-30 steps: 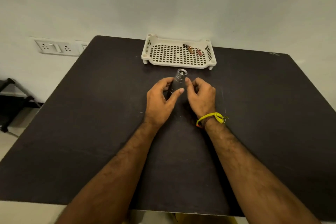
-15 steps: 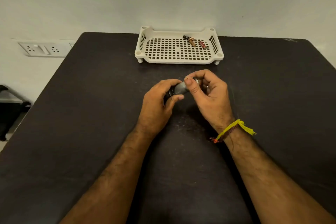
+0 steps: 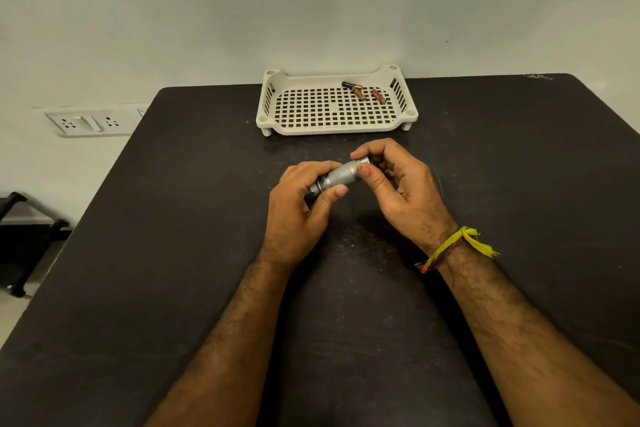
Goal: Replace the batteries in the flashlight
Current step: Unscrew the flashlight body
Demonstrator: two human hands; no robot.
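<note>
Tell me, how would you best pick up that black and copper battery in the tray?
Pinch the battery across its round middle, coming from above. It lies flat on the tray floor near the back wall, so a level approach looks blocked by the raised rim.

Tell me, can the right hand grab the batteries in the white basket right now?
Probably not yet: the right hand is busy gripping the flashlight together with the left hand. The path to the batteries in the basket looks open, though.

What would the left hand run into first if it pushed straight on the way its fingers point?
Probably the right hand gripping the other end of the flashlight; the left hand points up and right along it.
</note>
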